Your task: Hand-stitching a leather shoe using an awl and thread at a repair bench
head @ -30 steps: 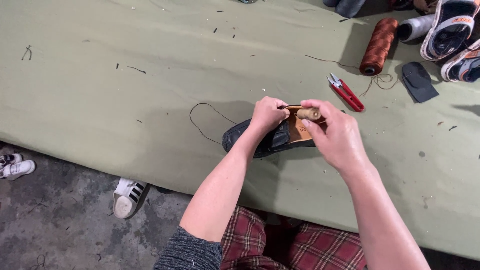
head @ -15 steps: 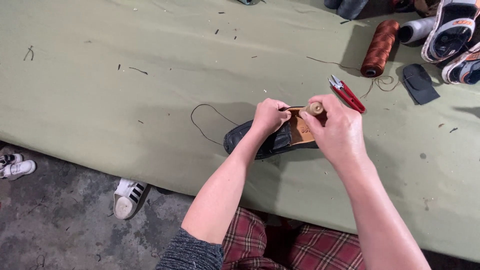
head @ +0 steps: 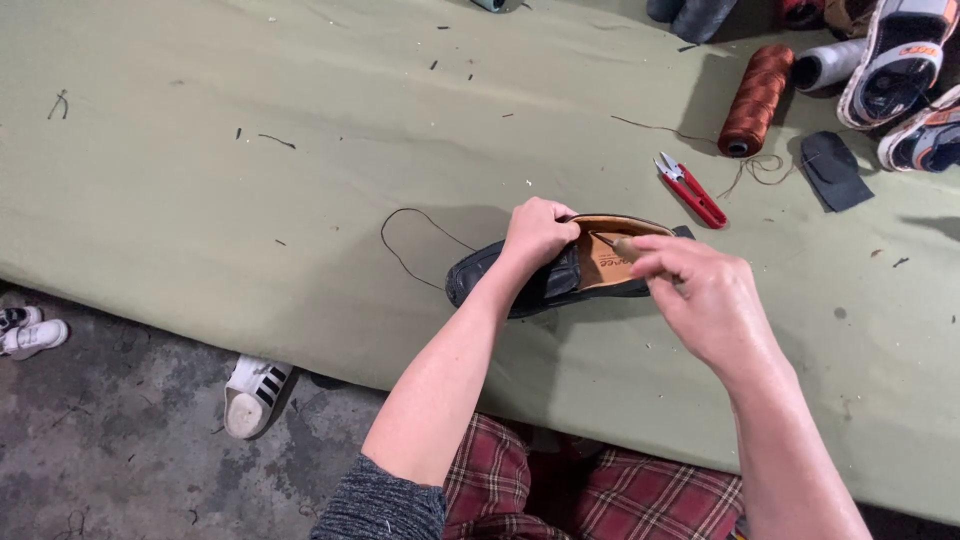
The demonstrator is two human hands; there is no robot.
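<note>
While the left hand (head: 537, 232) clamps the black shoe (head: 560, 272) at its opening, the right hand (head: 700, 295) pinches a wooden-handled awl (head: 622, 247) inside it; red snips (head: 690, 189) lie just beyond.

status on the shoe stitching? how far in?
Done: a dark thread already trails from the black leather slip-on shoe across the green cloth table, so some stitching appears started. In hand: left hand grips the shoe's upper; right hand holds a wooden-handled awl pointed into the tan insole. Left: thread uncut; red snips lie unused beside the brown thread spool.
</note>
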